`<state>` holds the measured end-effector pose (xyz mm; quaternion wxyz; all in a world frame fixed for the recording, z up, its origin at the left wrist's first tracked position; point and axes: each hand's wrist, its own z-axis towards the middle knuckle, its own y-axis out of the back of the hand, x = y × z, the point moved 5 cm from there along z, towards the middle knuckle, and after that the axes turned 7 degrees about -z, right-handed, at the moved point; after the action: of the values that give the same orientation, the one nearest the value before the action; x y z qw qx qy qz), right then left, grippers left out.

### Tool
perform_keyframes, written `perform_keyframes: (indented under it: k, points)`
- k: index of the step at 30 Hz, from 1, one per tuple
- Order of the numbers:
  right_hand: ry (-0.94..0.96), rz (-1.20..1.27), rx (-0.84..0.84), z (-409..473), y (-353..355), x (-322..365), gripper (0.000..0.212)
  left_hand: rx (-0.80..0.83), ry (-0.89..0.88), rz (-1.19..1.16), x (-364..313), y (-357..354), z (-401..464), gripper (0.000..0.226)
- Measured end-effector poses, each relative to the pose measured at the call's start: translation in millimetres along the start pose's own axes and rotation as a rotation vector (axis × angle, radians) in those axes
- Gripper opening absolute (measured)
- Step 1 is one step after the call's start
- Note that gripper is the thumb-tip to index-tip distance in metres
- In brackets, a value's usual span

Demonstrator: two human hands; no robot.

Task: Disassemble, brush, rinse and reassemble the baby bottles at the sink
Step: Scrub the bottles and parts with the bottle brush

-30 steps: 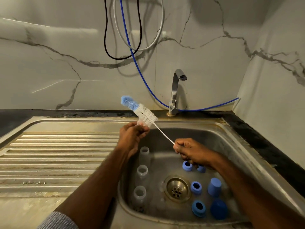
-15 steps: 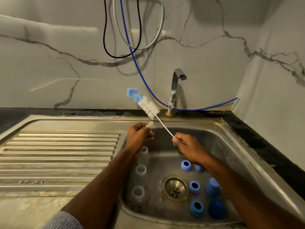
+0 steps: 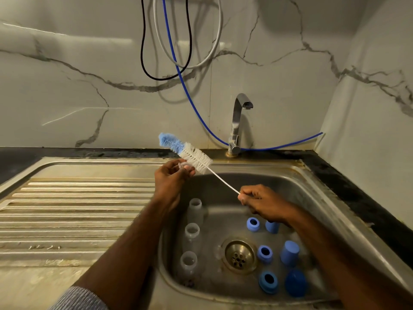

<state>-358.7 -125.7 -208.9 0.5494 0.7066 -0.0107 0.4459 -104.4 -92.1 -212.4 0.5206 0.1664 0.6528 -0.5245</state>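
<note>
Holding a small clear teat (image 3: 183,164) in a pinch, the left hand (image 3: 172,179) keeps it just under the white bristles of the bottle brush (image 3: 193,155). The right hand (image 3: 262,203) has its fingers curled tight round the thin wire handle of the brush, so both grips are closed on something. Both hands are up above the sink (image 3: 297,198).

Three clear bottles (image 3: 191,237) stand in a row on the left side of the sink floor. Blue rings (image 3: 264,253) and blue caps (image 3: 289,252) sit on the right side, around the drain (image 3: 240,256). The tap (image 3: 237,124) does not look to be running.

What could go wrong? I think the teat is soft and slippery, so a hard push from the brush could pop it out of the fingers and drop it near the drain. The wire handle is thin and bendy, so the brush head may wobble and miss the little teat.

Compared with half a second ago, the brush has tipped flatter and its head now sits right against the left hand's fingers, where before it stood higher above them. The right hand has moved away to the right.
</note>
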Motion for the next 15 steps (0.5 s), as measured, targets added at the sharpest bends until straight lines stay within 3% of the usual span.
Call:
perform_keyframes:
  k: [7, 11, 15]
  points:
    - [0.051, -0.034, -0.094, 6.9, -9.6, 14.1, 0.025, 0.282, -0.028, 0.347, 17.1, -30.7, -18.5, 0.013]
    - [0.076, -0.055, -0.176, 8.0, -5.7, 18.0, 0.025, 0.203, -0.002, 0.163, 19.9, -31.8, -13.0, 0.012]
    - [0.068, -0.094, -0.136, 4.3, 5.2, 10.2, 0.027, 0.086, 0.057, 0.015, 16.4, -15.9, -6.2, 0.003]
